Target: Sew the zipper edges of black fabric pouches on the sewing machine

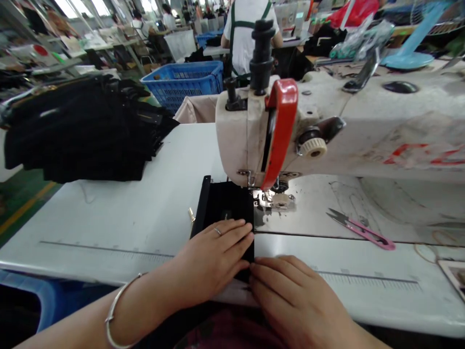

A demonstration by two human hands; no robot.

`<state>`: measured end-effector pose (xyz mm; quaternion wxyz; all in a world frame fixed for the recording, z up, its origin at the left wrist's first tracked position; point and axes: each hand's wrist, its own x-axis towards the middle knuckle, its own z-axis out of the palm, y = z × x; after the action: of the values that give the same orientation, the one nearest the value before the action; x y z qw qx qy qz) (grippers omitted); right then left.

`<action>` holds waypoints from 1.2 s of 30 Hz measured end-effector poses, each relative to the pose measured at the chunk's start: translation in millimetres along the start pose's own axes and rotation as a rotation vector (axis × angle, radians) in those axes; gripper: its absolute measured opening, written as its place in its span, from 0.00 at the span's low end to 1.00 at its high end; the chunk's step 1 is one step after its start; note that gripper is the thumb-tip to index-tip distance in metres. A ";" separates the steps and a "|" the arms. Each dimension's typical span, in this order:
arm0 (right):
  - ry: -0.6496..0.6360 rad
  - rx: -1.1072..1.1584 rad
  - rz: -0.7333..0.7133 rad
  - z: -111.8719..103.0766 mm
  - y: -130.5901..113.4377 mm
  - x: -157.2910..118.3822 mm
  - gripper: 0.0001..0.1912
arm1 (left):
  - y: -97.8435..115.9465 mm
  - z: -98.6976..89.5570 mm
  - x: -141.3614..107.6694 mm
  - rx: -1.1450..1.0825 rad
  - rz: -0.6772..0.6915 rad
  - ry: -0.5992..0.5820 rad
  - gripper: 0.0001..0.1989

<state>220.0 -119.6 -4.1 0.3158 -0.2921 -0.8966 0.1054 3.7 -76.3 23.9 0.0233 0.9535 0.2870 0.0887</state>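
Observation:
A black fabric piece [232, 196] lies flat on the sewing table, its right edge beside the presser foot [267, 198] of the sewing machine [247, 135]. A folded band runs down its left side, with a gold-coloured zipper pull [191, 214] sticking out there. My left hand [214, 257] rests flat on the fabric, fingers stretched toward its right edge. At the near right corner my right hand [290, 295] has its fingers closed together at the fabric's edge; its thumb is hidden. The needle cannot be made out.
Pink thread snips [363, 230] lie right of the presser foot. A heap of black fabric pieces [83, 131] covers the table's far left. Beyond stand a blue crate [185, 80] and a seated person [249, 39]. A blue bin [47, 300] is at the lower left.

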 end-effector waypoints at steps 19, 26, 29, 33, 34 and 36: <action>-0.140 -0.011 0.062 -14.0 35.8 26.7 0.12 | -32.9 3.2 6.8 -0.151 0.180 0.185 0.11; -0.155 -0.057 0.097 -14.4 49.2 39.7 0.12 | -52.3 8.4 19.2 -0.073 0.231 0.197 0.11; -0.165 -0.102 0.101 -14.9 53.2 45.6 0.13 | -59.5 10.6 24.9 -0.012 0.242 0.200 0.11; -0.155 -0.166 0.112 -13.2 58.6 50.2 0.14 | -69.3 13.5 31.7 0.051 0.230 0.183 0.10; -0.143 -0.178 0.110 -12.2 59.9 50.6 0.14 | -71.9 14.6 33.4 0.056 0.220 0.176 0.11; -0.135 -0.188 0.112 -9.9 61.9 50.6 0.15 | -76.9 17.2 36.8 0.061 0.201 0.171 0.11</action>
<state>222.7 -39.7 6.0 0.2196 -0.3621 -0.9040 0.0580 -4.8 8.2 5.4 -0.0394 0.9667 0.1934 0.1628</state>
